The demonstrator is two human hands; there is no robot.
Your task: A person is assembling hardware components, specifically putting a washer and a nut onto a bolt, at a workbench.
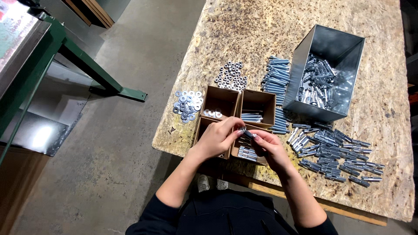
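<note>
both hands meet over the small cardboard boxes [226, 114] at the near edge of the table [244, 26]. the left hand [217, 138] pinches with its fingertips the end of a small metal bolt [247, 133], and the right hand [269, 147] closes its fingers around the other end, so the bolt lies between the two grips, held by both. what sits on the bolt end under the left fingertips i cannot tell, it is too small.

the bolt hangs above the boxes, not touching them. if one pinch slips, i think the part may fall into the wrong box or roll off the near edge to the floor, because the hands work close to this edge.

just behind the hands one box holds washers, another holds bolts. further left lies a heap of flat washers [187, 104], behind it a heap of nuts [232, 76], then a row of long bolts [276, 74]. right of the hands is a big pile of sleeve anchors [335, 152], and behind it a tilted metal bin [326, 72] with more of them.
</note>
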